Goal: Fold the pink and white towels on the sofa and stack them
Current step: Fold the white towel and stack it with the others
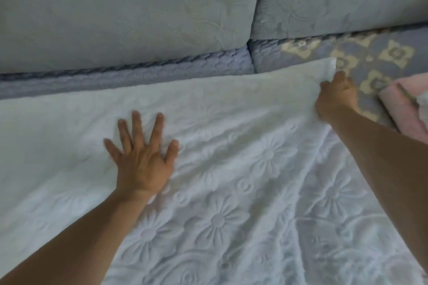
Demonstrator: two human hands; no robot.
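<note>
The white towel (231,169), embossed with flowers, lies spread across the sofa (129,71) seat, below the grey back cushions (115,7). The left hand (141,157) presses flat on it with fingers (136,122) straight and splayed, while the right hand (335,97) pinches the towel's far right corner in curled fingers. The pink towel (403,109) lies folded at the right edge, just beside that hand, on the flowered seat cover (370,58).

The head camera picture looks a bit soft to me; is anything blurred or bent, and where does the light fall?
Head view: soft, even light with no glare; the left hand is slightly smeared at the fingertips, the right hand gripping the white towel is blurrier; the sofa cushion seam curves from wide-angle distortion; the pink towel at the edge is soft.
</note>
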